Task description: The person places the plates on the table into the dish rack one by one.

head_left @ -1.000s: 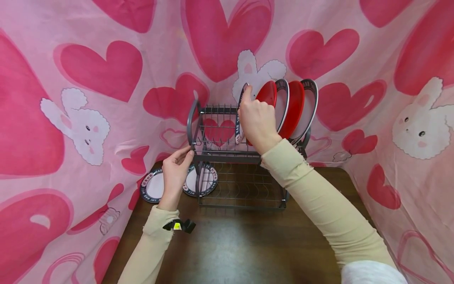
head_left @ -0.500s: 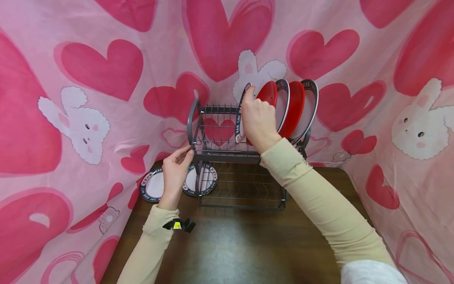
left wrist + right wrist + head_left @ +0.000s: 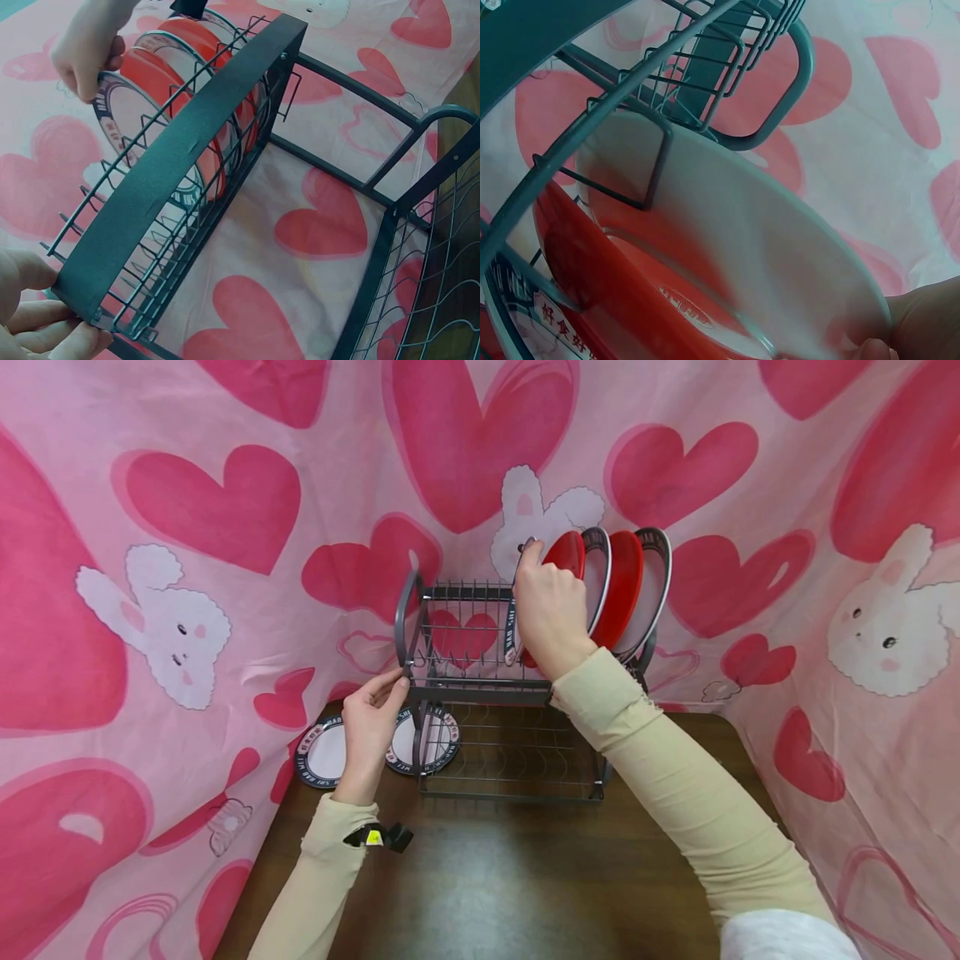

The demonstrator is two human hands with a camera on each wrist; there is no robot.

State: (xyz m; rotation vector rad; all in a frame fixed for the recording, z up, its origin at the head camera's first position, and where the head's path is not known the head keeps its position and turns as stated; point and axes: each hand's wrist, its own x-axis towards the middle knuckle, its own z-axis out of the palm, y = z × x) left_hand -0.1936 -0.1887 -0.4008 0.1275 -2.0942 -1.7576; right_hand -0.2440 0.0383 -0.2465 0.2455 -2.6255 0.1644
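Observation:
On the upper tier of a dark metal dish rack [image 3: 480,695], my right hand [image 3: 553,614] pinches the rim of a white plate with a dark lettered border [image 3: 512,635]. This plate [image 3: 120,109] stands on edge among the wires, left of a red plate [image 3: 567,556]. Its pale underside [image 3: 772,232] fills much of the right wrist view. Farther right, another red plate [image 3: 622,589] alternates with white dark-rimmed plates, all upright. My left hand [image 3: 367,722] grips the rack's front left corner, thumb in front. In the left wrist view, fingers [image 3: 56,337] hold the frame's end.
Two white plates with dark lettered rims lie flat on the brown table: one plate [image 3: 322,756] behind my left wrist, the other plate [image 3: 442,743] partly behind the rack's leg. A lower wire tier [image 3: 517,752] sits below. Pink heart-patterned cloth [image 3: 225,518] hangs behind and at both sides.
My right hand has shifted slightly right with the plate, bringing it closer to the nearest red plate. The left hand stays on the rack's corner.

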